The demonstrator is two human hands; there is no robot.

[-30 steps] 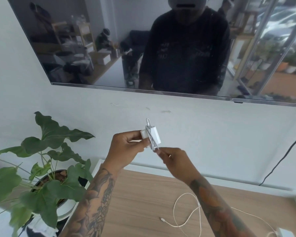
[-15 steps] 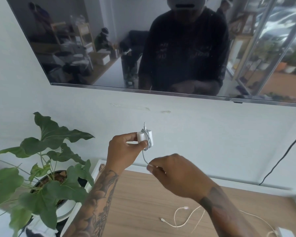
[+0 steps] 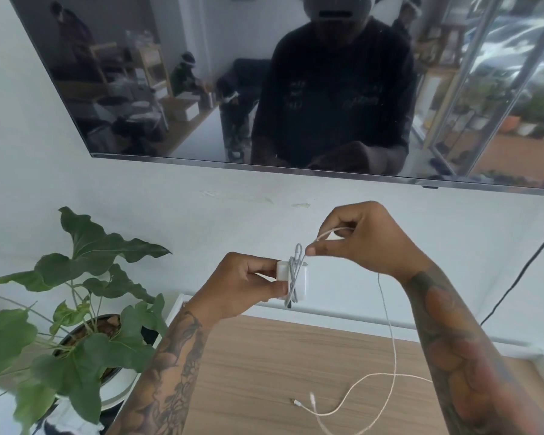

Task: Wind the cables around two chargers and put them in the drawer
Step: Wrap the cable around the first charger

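Since a second ago the right hand (image 3: pixel 368 240) has been swinging from below the charger (image 3: pixel 292 281) up to just above and right of it, carrying the cable (image 3: pixel 390 334) over for another turn. The left hand (image 3: pixel 245 284) is staying put, pinching the charger's left end between thumb and fingers, so the small white block is sitting at the fingertips, held in the air above the wooden top (image 3: pixel 264 372).

The right hand is closing narrowly on the cable, thumb and forefinger nipping it just above the block while the other fingers are curling around the strand. From that pinch the loose length is dropping below the wrist and trailing onto the wood, where it is lying in an open loop ending in a small connector (image 3: pixel 296 402).

By my reading the first charger is partly wound: several turns are crossing its middle, with a small loop standing above its top edge, but a good length is still hanging free. A second charger is not showing here, and no drawer is in view, so that winding and the stowing both seem to be waiting.

The charger is looking smooth, hard and glossy with rounded corners; the cable is thin, pale, limp and rubbery; the wood is matte with a straight grain.
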